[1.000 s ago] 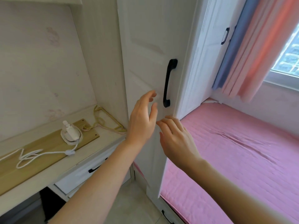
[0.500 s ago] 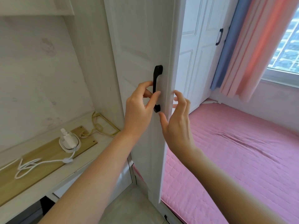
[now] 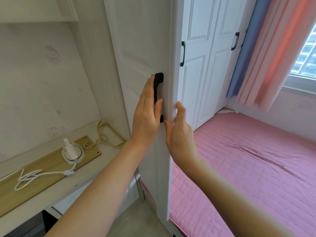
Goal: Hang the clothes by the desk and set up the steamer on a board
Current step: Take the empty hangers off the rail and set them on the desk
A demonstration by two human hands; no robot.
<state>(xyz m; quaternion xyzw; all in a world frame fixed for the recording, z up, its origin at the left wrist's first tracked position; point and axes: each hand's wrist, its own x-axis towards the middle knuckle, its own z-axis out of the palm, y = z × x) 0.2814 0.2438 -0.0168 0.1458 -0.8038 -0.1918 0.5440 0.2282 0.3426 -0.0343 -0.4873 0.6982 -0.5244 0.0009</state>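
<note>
A white wardrobe door [image 3: 142, 48] stands swung out towards me, edge-on. My left hand [image 3: 147, 115] is wrapped around its black handle [image 3: 158, 86], fingers behind the bar. My right hand [image 3: 179, 132] grips the door's free edge just below and to the right of the handle. On the desk at lower left a small white steamer [image 3: 71, 151] stands on a wooden board [image 3: 34, 175], its white cord [image 3: 32, 177] looped across the board. No clothes are in view.
Yellow hangers [image 3: 106, 135] lie on the white desk [image 3: 56, 194] against the wardrobe side. A pink-covered bed [image 3: 248, 165] fills the right. Two closed wardrobe doors [image 3: 205, 65], blue and pink curtains [image 3: 266, 48] and a window [image 3: 306, 53] lie beyond.
Both hands went from hovering near the door to holding it: left closed on the handle, right took the edge. The door swung out towards me.
</note>
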